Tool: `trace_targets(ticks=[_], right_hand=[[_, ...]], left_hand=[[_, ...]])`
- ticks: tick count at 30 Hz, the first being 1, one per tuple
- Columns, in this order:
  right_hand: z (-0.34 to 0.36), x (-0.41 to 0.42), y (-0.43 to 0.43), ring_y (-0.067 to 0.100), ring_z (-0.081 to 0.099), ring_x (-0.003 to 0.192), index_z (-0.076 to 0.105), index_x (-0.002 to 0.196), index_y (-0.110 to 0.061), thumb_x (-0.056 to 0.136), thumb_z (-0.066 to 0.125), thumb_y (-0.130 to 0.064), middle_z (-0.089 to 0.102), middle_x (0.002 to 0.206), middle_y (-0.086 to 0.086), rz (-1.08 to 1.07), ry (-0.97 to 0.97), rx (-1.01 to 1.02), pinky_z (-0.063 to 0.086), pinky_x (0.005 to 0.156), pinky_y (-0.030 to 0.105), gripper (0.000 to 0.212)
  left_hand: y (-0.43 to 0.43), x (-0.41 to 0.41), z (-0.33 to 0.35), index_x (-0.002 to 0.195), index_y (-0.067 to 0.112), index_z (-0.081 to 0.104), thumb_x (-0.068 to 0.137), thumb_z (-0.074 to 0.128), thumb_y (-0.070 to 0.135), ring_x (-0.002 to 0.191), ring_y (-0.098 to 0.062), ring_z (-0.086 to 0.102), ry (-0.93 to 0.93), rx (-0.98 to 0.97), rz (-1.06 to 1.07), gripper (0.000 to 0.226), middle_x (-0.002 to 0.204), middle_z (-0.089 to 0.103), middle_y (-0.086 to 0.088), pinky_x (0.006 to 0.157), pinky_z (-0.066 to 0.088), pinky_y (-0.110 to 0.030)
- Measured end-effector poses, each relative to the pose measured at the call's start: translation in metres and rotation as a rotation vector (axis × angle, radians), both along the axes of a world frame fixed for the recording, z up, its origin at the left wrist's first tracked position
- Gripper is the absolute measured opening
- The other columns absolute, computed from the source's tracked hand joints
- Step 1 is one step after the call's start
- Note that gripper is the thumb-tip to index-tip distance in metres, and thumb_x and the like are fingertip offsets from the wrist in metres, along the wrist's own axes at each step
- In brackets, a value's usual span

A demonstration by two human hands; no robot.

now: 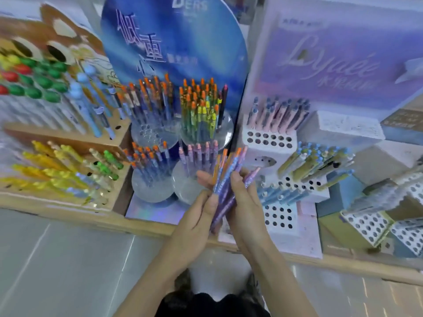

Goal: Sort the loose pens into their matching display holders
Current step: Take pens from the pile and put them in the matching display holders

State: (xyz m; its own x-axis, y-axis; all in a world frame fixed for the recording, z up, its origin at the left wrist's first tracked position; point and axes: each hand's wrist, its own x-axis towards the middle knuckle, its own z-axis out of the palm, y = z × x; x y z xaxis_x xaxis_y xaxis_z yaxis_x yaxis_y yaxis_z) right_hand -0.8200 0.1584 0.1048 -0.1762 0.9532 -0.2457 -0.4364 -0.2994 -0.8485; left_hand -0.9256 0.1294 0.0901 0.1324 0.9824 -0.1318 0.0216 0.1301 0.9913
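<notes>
A bundle of several loose pens point(225, 179), purple and blue with orange or pink caps, sits between both hands in front of the shelf. My left hand point(199, 216) grips the bundle from the left, thumb on the barrels. My right hand point(245, 202) holds it from the right, fingers curled round the pens. Just behind stand round clear holders: one with orange-capped blue pens point(148, 161), one with pink-capped purple pens point(199, 154). Two taller clear holders point(201, 106) at the back carry orange-capped pens.
A wooden rack point(68, 143) on the left holds yellow, green and blue novelty pens. White perforated blocks point(270, 138) with pastel pens stand on the right, with more perforated holders point(366, 225) at far right. The shelf edge point(137, 227) runs across; grey floor lies below.
</notes>
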Motion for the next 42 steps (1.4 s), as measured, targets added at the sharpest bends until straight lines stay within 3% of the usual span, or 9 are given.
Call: trace_targets(ticks=[9,13,17,20,24,26,32,37,42], right_hand=[[-0.014,-0.047,0.0,0.007,0.067,0.09,0.066,0.097,-0.029,0.09,0.055,-0.036,0.072,0.093,-0.01,-0.303,-0.212,-0.076,0.053,0.077,0.023,0.014],[-0.019,-0.033,0.009,0.003,0.052,0.065,0.062,0.088,-0.018,0.095,0.056,-0.024,0.056,0.068,-0.011,-0.488,-0.315,-0.084,0.044,0.064,0.014,0.011],[-0.025,-0.018,0.018,0.008,0.041,0.06,0.056,0.074,-0.018,0.094,0.059,-0.02,0.05,0.065,-0.001,-0.498,-0.546,-0.022,0.038,0.062,0.022,0.02],[-0.027,-0.014,0.02,0.002,0.046,0.059,0.059,0.075,-0.02,0.093,0.06,-0.021,0.058,0.068,-0.002,-0.483,-0.72,0.094,0.038,0.058,0.01,0.019],[-0.029,-0.018,0.019,0.003,0.039,0.054,0.055,0.074,-0.019,0.094,0.059,-0.02,0.044,0.055,-0.015,-0.49,-0.811,0.191,0.033,0.053,0.01,0.02],[-0.03,-0.021,0.022,0.003,0.039,0.055,0.056,0.076,-0.017,0.093,0.056,-0.025,0.043,0.056,-0.017,-0.508,-0.86,0.23,0.032,0.054,0.01,0.018],[-0.034,-0.033,0.031,-0.002,0.045,0.062,0.06,0.088,-0.008,0.092,0.056,-0.011,0.042,0.061,-0.018,-0.508,-1.038,0.377,0.031,0.058,0.009,0.006],[-0.032,-0.041,0.035,0.001,0.04,0.068,0.063,0.098,-0.001,0.087,0.061,0.003,0.041,0.075,-0.022,-0.467,-1.184,0.453,0.031,0.061,0.013,0.012],[-0.041,-0.038,0.021,0.007,0.038,0.06,0.059,0.088,-0.002,0.087,0.058,0.008,0.037,0.065,-0.019,-0.562,-1.197,0.357,0.036,0.057,0.028,0.01]], left_hand=[[-0.002,-0.052,-0.023,0.094,0.018,0.051,0.09,0.038,0.047,0.067,-0.002,0.055,0.038,-0.056,0.057,0.032,0.073,0.06,0.014,0.065,0.042,-0.009],[0.005,-0.064,-0.029,0.093,0.011,0.051,0.087,0.038,0.042,0.068,0.003,0.05,0.048,-0.126,0.157,0.034,0.075,0.053,0.006,0.07,0.039,-0.006],[0.013,-0.066,-0.028,0.097,0.012,0.051,0.084,0.04,0.044,0.076,0.003,0.049,0.034,-0.141,0.2,0.036,0.089,0.052,-0.002,0.07,0.038,-0.004],[0.015,-0.068,-0.03,0.095,0.015,0.051,0.089,0.042,0.039,0.087,-0.007,0.048,0.039,-0.088,0.215,0.027,0.092,0.049,-0.015,0.077,0.039,-0.009],[0.019,-0.077,-0.027,0.081,0.031,0.057,0.091,0.051,0.043,0.065,-0.001,0.043,-0.002,-0.063,0.264,0.017,0.067,0.044,0.016,0.065,0.038,-0.007],[0.024,-0.084,-0.026,0.076,0.031,0.057,0.087,0.053,0.043,0.06,0.0,0.039,-0.022,-0.069,0.271,0.017,0.063,0.041,0.017,0.058,0.035,-0.008],[0.043,-0.096,-0.021,0.081,0.042,0.066,0.08,0.058,0.043,0.069,0.001,0.048,0.008,-0.062,0.216,0.008,0.078,0.052,0.009,0.065,0.041,-0.008],[0.052,-0.109,-0.016,0.085,0.027,0.065,0.078,0.06,0.037,0.059,0.003,0.045,0.002,-0.028,0.152,0.014,0.064,0.049,0.018,0.058,0.039,-0.006],[0.06,-0.122,-0.016,0.092,0.02,0.065,0.079,0.06,0.04,0.066,0.001,0.049,0.024,-0.019,0.156,0.025,0.072,0.051,0.014,0.063,0.04,-0.007]])
